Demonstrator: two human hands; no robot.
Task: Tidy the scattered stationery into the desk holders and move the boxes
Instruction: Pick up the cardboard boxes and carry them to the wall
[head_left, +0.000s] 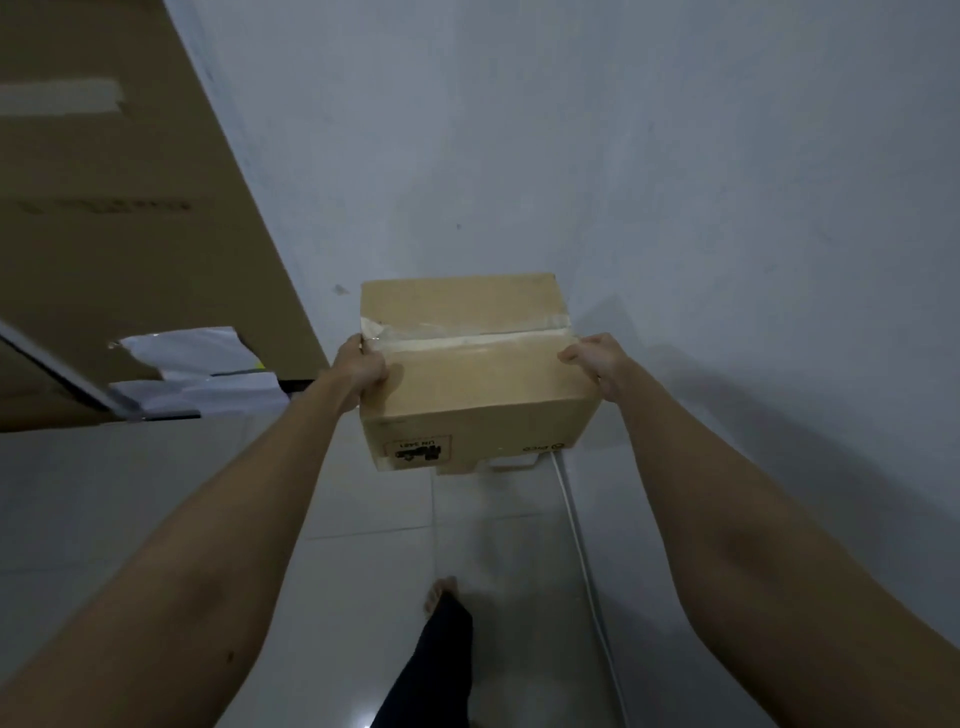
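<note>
We clamp taped brown cardboard box (475, 374) between left hand (363, 371) and right hand (597, 366), long axis crosswise, just short of pale wall (623, 156).

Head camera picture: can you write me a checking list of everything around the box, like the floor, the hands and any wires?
Surface: pale tiled floor; no desk seen.
Job's things: taped cardboard box held above the floor; no stationery or holders seen.
Clutter: big cardboard sheet leaning left, white papers by it.
Grippers: left hand and right hand grip the box's sides.
Cables: white cable along the wall's foot.
Surroundings: plain wall; bare foot below.
</note>
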